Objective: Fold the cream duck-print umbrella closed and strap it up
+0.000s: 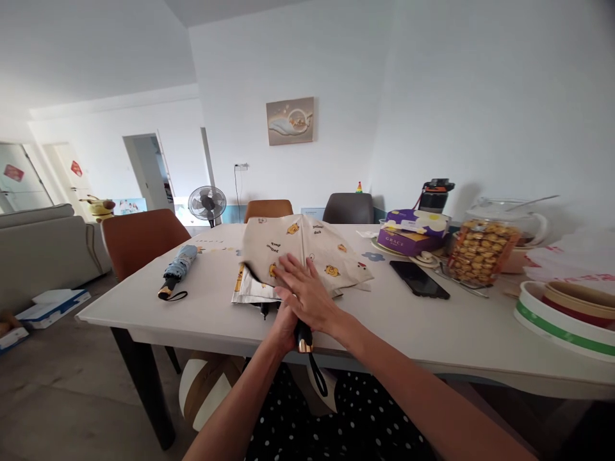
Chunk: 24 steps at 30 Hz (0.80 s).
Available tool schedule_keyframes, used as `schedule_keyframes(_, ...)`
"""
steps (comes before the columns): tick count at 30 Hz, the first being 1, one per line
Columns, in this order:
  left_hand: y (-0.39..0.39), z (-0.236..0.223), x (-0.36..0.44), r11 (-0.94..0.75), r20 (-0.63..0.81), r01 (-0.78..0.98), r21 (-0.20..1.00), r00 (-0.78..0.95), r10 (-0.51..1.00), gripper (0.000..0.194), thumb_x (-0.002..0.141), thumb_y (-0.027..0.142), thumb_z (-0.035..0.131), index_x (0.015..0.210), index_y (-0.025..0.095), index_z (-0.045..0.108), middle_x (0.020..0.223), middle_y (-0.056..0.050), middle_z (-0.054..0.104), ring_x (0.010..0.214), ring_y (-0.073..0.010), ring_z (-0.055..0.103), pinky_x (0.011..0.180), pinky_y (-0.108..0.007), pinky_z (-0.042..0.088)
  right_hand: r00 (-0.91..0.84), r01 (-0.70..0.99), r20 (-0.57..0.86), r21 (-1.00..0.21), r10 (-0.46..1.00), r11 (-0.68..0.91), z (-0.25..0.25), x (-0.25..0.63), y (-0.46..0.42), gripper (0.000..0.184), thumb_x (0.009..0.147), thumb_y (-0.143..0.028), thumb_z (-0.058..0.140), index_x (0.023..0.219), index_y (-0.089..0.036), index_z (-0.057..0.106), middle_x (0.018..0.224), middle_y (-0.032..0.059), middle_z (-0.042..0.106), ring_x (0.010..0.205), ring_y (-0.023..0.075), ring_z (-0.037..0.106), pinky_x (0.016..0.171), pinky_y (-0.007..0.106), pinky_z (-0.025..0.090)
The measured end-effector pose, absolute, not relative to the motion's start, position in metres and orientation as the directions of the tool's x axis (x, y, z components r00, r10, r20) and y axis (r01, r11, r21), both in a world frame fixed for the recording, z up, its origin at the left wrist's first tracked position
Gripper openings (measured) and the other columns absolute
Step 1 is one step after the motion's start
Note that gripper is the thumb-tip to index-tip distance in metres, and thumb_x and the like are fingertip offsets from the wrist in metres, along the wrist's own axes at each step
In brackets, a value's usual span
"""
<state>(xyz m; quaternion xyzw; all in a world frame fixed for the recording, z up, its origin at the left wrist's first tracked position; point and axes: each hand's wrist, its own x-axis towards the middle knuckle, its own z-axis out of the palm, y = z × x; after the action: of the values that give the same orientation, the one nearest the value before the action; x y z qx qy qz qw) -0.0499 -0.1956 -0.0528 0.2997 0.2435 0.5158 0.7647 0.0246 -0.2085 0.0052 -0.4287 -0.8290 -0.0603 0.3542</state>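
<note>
A cream umbrella point(319, 246) printed with yellow ducks lies partly folded over the table's near edge, its canopy loose and spread in flaps. My left hand point(286, 323) is wrapped round it near the black handle, which ends in a gold cap with a black wrist strap hanging down. Across the canopy's lower part lies my right hand point(307, 293), fingers stretched out and pressed flat on the fabric. It overlaps my left hand and hides some of its fingers. A second, blue umbrella point(180, 266), folded up, rests on the table to the left.
On the white table point(211, 320), a black phone point(419, 279) lies right of the canopy. Behind it are a purple tissue box point(408, 240), a dark bottle point(435, 195) and a glass jar point(483, 246) of snacks. Bowls point(571, 320) stand at the right edge. Chairs point(144, 240) surround the table.
</note>
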Motion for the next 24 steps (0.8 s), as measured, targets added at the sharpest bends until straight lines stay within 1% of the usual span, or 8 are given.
schedule_keyframes(2,-0.197,-0.052,-0.05,0.257,-0.029,-0.683,0.683,0.326,0.945,0.023,0.07,0.032,0.068,0.088,0.02,0.061,0.08,-0.002,0.064,0.077,-0.0159,0.061,0.059,-0.024,0.048,-0.461,0.771,0.609,-0.086,0.646,0.631,0.003,0.022,-0.21,0.047,0.095,-0.043,0.033,0.13,-0.018,0.051,0.143,0.0092,0.039,0.138,0.0228,0.022,0.111,0.051,0.007)
schedule_keyframes(4,-0.198,-0.052,-0.051,0.276,-0.049,-0.674,0.685,0.335,0.941,0.023,0.073,0.032,0.066,0.093,0.022,0.061,0.087,-0.003,0.065,0.089,-0.0201,0.061,0.064,-0.028,0.05,-0.494,0.774,0.595,-0.031,0.634,0.633,0.002,0.02,-0.211,0.046,0.095,-0.044,0.033,0.127,-0.017,0.054,0.14,0.0095,0.043,0.137,0.0225,0.024,0.112,0.05,0.008)
schedule_keyframes(8,-0.197,-0.053,-0.051,0.267,-0.039,-0.675,0.688,0.333,0.942,0.02,0.074,0.035,0.064,0.089,0.022,0.061,0.079,-0.003,0.064,0.084,-0.0213,0.061,0.062,-0.029,0.049,-0.498,0.773,0.559,-0.06,0.663,0.631,0.005,0.017,-0.209,0.049,0.094,-0.045,0.033,0.129,-0.015,0.052,0.138,0.0094,0.046,0.136,0.0235,0.026,0.112,0.05,0.009)
schedule_keyframes(10,-0.195,-0.053,-0.052,0.25,-0.028,-0.658,0.71,0.328,0.944,0.021,0.074,0.039,0.064,0.083,0.021,0.059,0.069,-0.002,0.061,0.067,-0.0177,0.06,0.054,-0.027,0.046,-0.487,0.761,0.518,-0.144,0.703,0.633,0.011,0.017,-0.209,0.052,0.095,-0.045,0.029,0.134,-0.014,0.046,0.139,0.0092,0.045,0.137,0.0224,0.024,0.112,0.049,0.008)
schedule_keyframes(14,-0.19,-0.052,-0.052,0.356,-0.121,-0.525,0.773,0.429,0.895,0.042,0.07,0.058,0.06,0.062,0.018,0.047,0.044,0.003,0.043,0.036,-0.0087,0.039,0.037,-0.022,0.033,-0.432,0.669,0.453,-0.419,0.78,0.614,0.024,0.022,-0.208,0.054,0.097,-0.046,0.019,0.141,-0.019,0.034,0.141,0.0058,0.042,0.136,0.0191,0.028,0.113,0.047,0.008)
schedule_keyframes(18,-0.188,-0.049,-0.054,0.378,-0.14,-0.509,0.774,0.444,0.885,0.048,0.064,0.06,0.064,0.064,0.019,0.042,0.047,0.006,0.039,0.035,-0.006,0.036,0.034,-0.02,0.03,-0.345,0.484,0.405,-0.696,0.847,0.53,0.032,0.036,-0.206,0.057,0.095,-0.051,0.023,0.143,-0.022,0.03,0.14,0.0062,0.043,0.13,0.0205,0.039,0.109,0.042,0.027)
schedule_keyframes(21,-0.187,-0.045,-0.056,0.421,-0.159,-0.518,0.745,0.475,0.865,0.048,0.065,0.062,0.063,0.067,0.019,0.04,0.05,0.008,0.038,0.035,-0.0047,0.034,0.034,-0.019,0.027,-0.19,0.395,0.463,-0.771,0.866,0.499,0.035,0.051,-0.2,0.055,0.093,-0.051,0.03,0.137,-0.021,0.04,0.141,0.0078,0.042,0.129,0.023,0.04,0.106,0.041,0.032)
schedule_keyframes(24,-0.187,-0.043,-0.058,0.47,-0.172,-0.526,0.709,0.518,0.838,0.051,0.066,0.064,0.061,0.065,0.019,0.037,0.049,0.009,0.033,0.034,-0.0038,0.031,0.034,-0.018,0.027,0.098,0.37,0.537,-0.801,0.838,0.471,0.036,0.071,-0.192,0.051,0.09,-0.052,0.036,0.127,-0.02,0.048,0.13,0.0094,0.053,0.122,0.024,0.047,0.103,0.042,0.035)
